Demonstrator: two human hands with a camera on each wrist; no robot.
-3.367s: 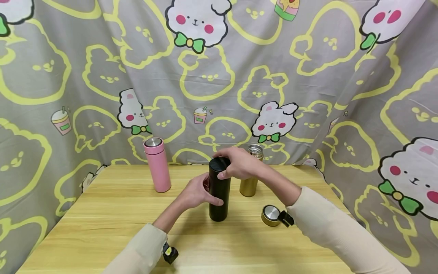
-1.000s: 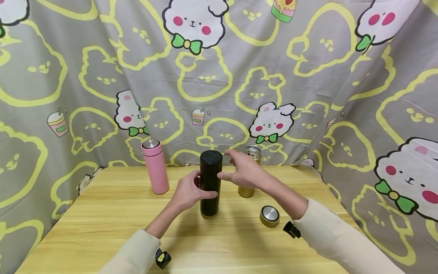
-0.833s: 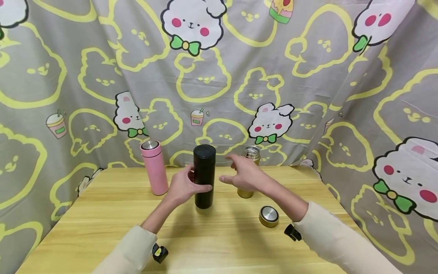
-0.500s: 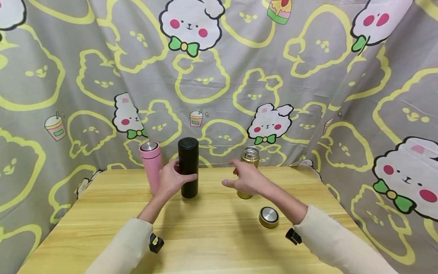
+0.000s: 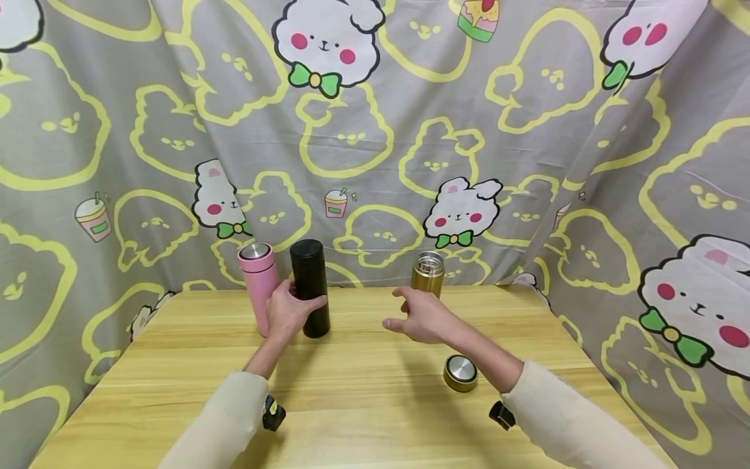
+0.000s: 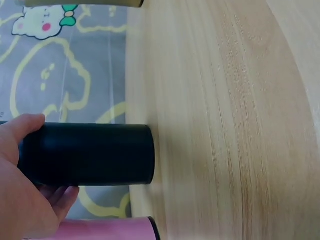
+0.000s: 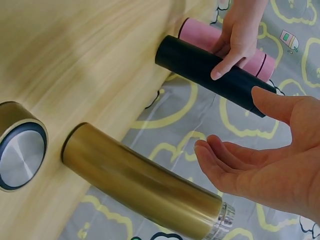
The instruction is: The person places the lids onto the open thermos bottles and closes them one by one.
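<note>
In the head view, my left hand (image 5: 287, 310) grips a black vacuum flask (image 5: 312, 286) round its middle, the thumb across its front. The flask stands upright at the back left, its lid on. Just left of it is a pink vacuum flask (image 5: 259, 286) with a steel-topped lid, partly hidden by the hand. My right hand (image 5: 426, 316) holds nothing; its fingers and thumb are spread in front of a gold vacuum flask (image 7: 140, 180). That flask has no lid, and its bare threaded steel neck (image 5: 430, 260) shows. Its gold lid (image 5: 460, 372) lies on the table, nearer to me.
The wooden table (image 5: 351, 404) reaches back to a grey curtain (image 5: 363, 169) printed with cartoon animals, which also hangs at both sides. A black wrist camera (image 5: 273, 414) sits below the left sleeve, another (image 5: 502, 415) below the right.
My left hand has carried the black flask from the table's middle to the back left, beside the pink one. My right hand has let go of its top and stays off to the right.
</note>
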